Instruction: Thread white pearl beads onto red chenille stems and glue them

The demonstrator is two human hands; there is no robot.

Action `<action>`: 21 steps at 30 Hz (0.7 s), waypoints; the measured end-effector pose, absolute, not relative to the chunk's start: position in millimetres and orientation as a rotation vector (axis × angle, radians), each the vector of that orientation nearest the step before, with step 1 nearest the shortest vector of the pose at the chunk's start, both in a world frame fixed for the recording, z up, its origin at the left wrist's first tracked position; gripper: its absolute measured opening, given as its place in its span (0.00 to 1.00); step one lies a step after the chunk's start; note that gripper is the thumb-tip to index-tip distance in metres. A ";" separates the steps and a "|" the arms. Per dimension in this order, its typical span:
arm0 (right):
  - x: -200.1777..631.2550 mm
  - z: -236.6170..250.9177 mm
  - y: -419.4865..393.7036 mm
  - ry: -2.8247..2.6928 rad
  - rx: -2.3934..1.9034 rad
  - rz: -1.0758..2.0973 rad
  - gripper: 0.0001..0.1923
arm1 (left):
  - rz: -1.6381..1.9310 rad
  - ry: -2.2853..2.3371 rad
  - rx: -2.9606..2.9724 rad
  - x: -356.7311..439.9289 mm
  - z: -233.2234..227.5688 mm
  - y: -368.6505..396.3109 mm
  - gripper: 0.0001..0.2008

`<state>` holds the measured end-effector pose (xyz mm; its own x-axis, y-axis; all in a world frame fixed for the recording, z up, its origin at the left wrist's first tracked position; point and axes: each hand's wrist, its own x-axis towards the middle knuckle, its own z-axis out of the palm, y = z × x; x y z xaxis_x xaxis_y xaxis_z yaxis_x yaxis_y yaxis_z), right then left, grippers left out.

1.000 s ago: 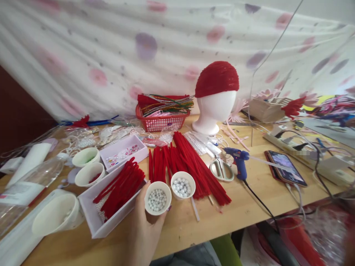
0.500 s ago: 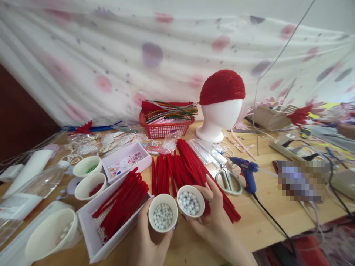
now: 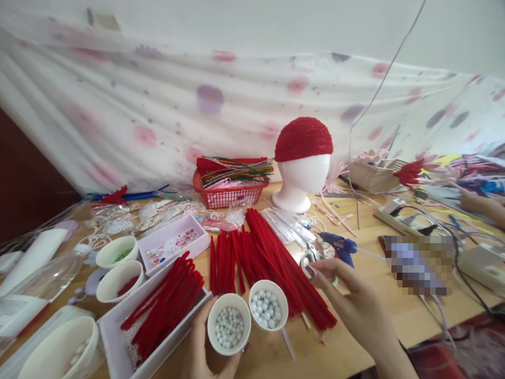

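My left hand (image 3: 201, 345) is wrapped round a small white paper cup (image 3: 215, 343) of pearly beads (image 3: 228, 327). Just right of it, a second white cup (image 3: 279, 322) with larger pearl beads stands against the red pipe cleaners (image 3: 272, 258), out of my grip. My right hand (image 3: 355, 300) reaches over the table with fingers stretched out, its fingertips over the handles of the scissors (image 3: 306, 261); whether they touch is unclear. Behind the scissors lies a blue glue gun (image 3: 341, 247), partly covered by my hand.
At the left are a lilac box (image 3: 108, 337) of red pipe cleaners, a gem tray (image 3: 203, 239), several cups and a plastic bottle (image 3: 67, 268). Further back stand a red basket (image 3: 231, 197) and a white foam head (image 3: 302, 176) with a red cap. Another person's hand (image 3: 483, 205) shows at far right.
My right hand has let go of the larger-bead cup and moved right to the scissors. My left hand still holds its cup. The view has tilted up slightly; another person's hand shows more at the right.
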<state>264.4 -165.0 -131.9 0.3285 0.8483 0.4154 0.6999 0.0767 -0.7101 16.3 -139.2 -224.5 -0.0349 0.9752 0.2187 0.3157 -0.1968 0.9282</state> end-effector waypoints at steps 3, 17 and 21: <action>263.0 -106.9 -135.5 -1.540 -1.851 0.215 0.18 | 1.264 1.420 1.595 13.3 -224.3 -138.5 0.26; 258.0 -135.2 -97.5 -1.748 -2.182 0.366 0.07 | 1.332 1.398 1.652 13.3 -231.7 -135.1 0.25; 273.2 -145.6 -101.2 -1.586 -2.032 0.452 0.06 | 1.371 1.406 1.667 10.9 -231.5 -135.8 0.26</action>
